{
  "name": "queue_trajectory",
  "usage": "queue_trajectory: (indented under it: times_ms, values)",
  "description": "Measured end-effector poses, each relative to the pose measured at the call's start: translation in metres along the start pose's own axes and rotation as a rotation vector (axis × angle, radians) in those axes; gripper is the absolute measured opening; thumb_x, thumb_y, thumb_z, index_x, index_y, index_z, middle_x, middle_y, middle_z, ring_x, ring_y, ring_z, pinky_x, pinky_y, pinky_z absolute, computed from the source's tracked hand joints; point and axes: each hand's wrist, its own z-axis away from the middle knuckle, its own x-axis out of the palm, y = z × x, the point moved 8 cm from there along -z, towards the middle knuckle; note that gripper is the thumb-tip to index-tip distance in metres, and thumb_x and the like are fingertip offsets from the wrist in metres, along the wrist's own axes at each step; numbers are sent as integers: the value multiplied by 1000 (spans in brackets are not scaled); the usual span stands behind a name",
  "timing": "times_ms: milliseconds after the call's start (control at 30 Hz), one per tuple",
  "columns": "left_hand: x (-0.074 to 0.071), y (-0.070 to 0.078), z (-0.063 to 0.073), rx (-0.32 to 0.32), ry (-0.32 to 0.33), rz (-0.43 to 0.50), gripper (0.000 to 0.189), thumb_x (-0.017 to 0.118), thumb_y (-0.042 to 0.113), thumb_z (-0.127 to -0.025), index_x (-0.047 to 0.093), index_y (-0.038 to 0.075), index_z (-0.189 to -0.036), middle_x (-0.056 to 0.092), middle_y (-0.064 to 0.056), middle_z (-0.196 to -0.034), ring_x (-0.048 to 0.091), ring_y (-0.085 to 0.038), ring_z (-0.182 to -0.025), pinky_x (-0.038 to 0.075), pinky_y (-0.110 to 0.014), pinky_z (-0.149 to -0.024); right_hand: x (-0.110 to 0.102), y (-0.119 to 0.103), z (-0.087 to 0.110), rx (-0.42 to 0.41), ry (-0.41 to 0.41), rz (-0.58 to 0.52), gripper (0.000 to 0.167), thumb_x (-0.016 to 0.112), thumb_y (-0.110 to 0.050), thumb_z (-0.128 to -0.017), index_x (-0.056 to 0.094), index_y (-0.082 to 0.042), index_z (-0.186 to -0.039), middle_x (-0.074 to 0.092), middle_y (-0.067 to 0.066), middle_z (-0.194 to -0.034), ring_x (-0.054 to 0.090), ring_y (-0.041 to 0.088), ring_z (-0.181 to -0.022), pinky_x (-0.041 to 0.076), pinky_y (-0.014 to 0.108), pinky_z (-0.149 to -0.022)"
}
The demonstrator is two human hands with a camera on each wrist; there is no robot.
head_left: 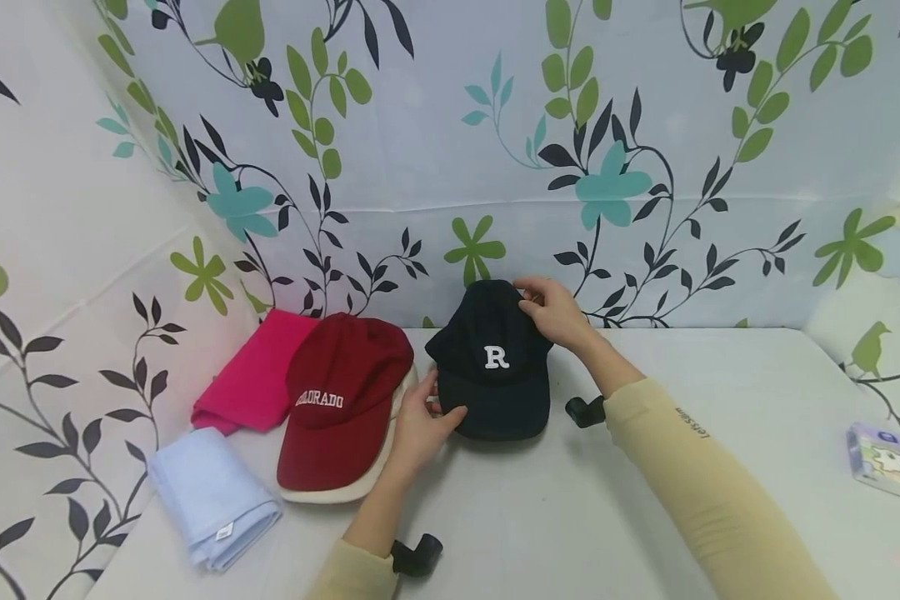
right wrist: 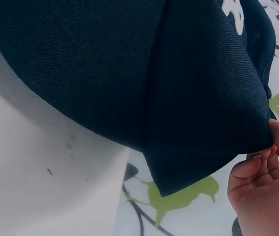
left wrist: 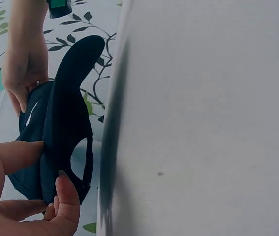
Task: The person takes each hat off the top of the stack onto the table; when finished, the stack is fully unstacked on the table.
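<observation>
A dark navy baseball cap (head_left: 495, 392) with a white letter R on its front is held by both hands, brim facing down toward the table. My left hand (head_left: 420, 425) pinches the cap's left side near the brim, thumb in front and fingers behind. Up at the back, the right hand (head_left: 558, 312) grips the cap's upper right edge between thumb and curled fingers. In the left wrist view the cap (left wrist: 60, 113) appears side on, with the opening above its rear strap showing. The right wrist view shows the cap's edge (right wrist: 203, 123) pinched at its corner.
Left of the hands, a red COLORADO cap (head_left: 337, 433) overlaps a cream cap (head_left: 348, 495). Beyond it lies a pink cloth (head_left: 251, 371), and a folded light blue cloth (head_left: 210, 500) is nearer. A small purple box (head_left: 887, 461) sits far right. A patterned curtain (head_left: 420, 167) hangs behind the table.
</observation>
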Motion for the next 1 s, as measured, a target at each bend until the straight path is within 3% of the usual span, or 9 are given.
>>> queue_trajectory:
  times_ms: [200, 433, 633, 1000]
  values:
    - [6, -5, 3, 7, -37, -32, 77, 82, 10, -81, 44, -7, -146, 51, -22, -120, 53, -26, -91, 50, -36, -76, 8, 9, 4, 20, -24, 30, 37, 55, -1, -101, 56, 7, -137, 54, 13, -100, 56, 31, -90, 48, 41, -80]
    - [11, -10, 7, -53, -107, -90, 84, 82, 17, -83, 38, -8, -150, 44, -25, -131, 50, -30, -101, 49, -43, -87, 14, 17, 8, 47, -22, 36, 36, 56, -3, -101, 57, 6, -136, 58, 14, -102, 59, 32, -93, 50, 43, -80]
    - [13, -13, 12, -75, -166, -134, 85, 81, 19, -83, 36, -12, -149, 38, -33, -141, 48, -40, -122, 43, -54, -105, 20, 24, 10, 64, -38, 32, 37, 58, -4, -101, 58, 4, -137, 59, 12, -101, 61, 30, -92, 51, 39, -76]
    - [12, -13, 16, -53, -176, -129, 83, 79, 16, -84, 36, -14, -147, 37, -35, -142, 41, -47, -133, 35, -57, -111, 27, 30, 11, 56, -40, 47, 37, 57, -2, -99, 58, 6, -136, 59, 13, -100, 61, 30, -90, 50, 40, -76]
